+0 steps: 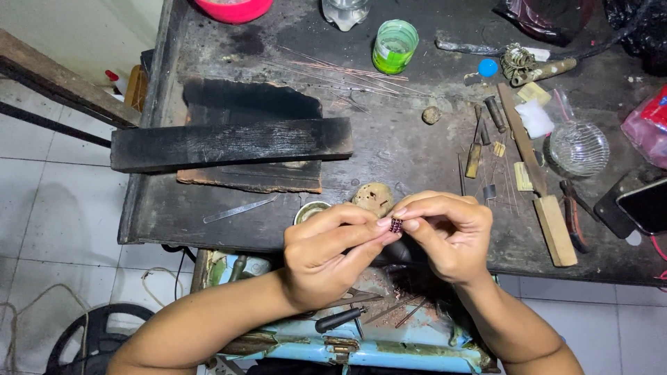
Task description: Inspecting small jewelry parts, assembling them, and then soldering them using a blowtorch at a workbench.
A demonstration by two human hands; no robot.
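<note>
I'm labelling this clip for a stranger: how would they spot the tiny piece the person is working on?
Start at the near edge of the dark workbench, where the left hand and right hand meet. Pinched between their fingertips is a small bead-like piece: dark, studded with reddish dots, and the only thing held off the bench.

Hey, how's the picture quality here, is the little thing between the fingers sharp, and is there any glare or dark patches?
Head view: evenly lit and mostly sharp; the small dark beaded piece pinched between the left hand and right hand is too tiny for detail; mild glare on the glass dish and phone screen; the blackened worktop swallows shadow detail; edges bow slightly from the wide lens.
</note>
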